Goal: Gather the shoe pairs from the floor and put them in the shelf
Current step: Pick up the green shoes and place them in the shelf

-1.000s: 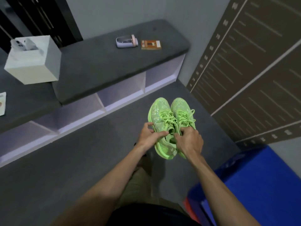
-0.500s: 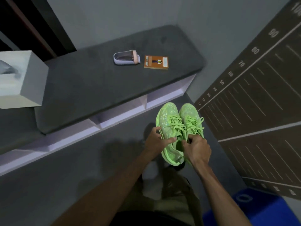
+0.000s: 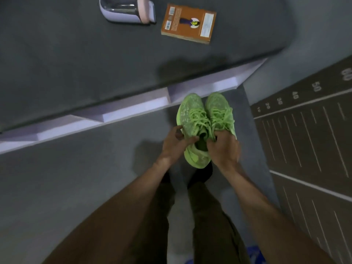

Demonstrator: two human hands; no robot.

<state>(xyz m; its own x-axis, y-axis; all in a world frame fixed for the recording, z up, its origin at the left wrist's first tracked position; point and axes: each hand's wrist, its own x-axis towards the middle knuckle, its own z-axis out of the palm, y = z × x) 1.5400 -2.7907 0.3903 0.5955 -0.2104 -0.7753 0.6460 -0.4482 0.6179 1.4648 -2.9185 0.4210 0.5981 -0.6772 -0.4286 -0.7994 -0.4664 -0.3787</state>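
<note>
We take the shelf (image 3: 133, 109) as our landmark: a low unit with pale lavender cubbies under a dark grey padded top.

Edges and room: the shelf's front edge runs diagonally from lower left to upper right and ends at its right corner, just above and to the right of the shoes. In front of it lies bare grey floor (image 3: 66, 187), open all along the shelf to the left of our arms. To the right of the shelf's end, a dark mat (image 3: 312, 141) with white ruled lines and numbers borders the floor.

Task thing: two bright green sneakers (image 3: 202, 119), side by side and touching, toes pointing at the shelf's rightmost cubby, held above the floor just in front of its opening.

Hands: left hand (image 3: 174, 147) has fingers closed on the collar of the left shoe; right hand (image 3: 223, 149) has fingers curled tight into the collar of the right shoe.

Counts: shoes 2; hands 2; cubby openings partly visible 3, dividers between them 2. On the shelf top: 1 orange book (image 3: 188, 23), and just left of it 1 pale case with a clear lid (image 3: 126, 10), apart from each other.
</note>
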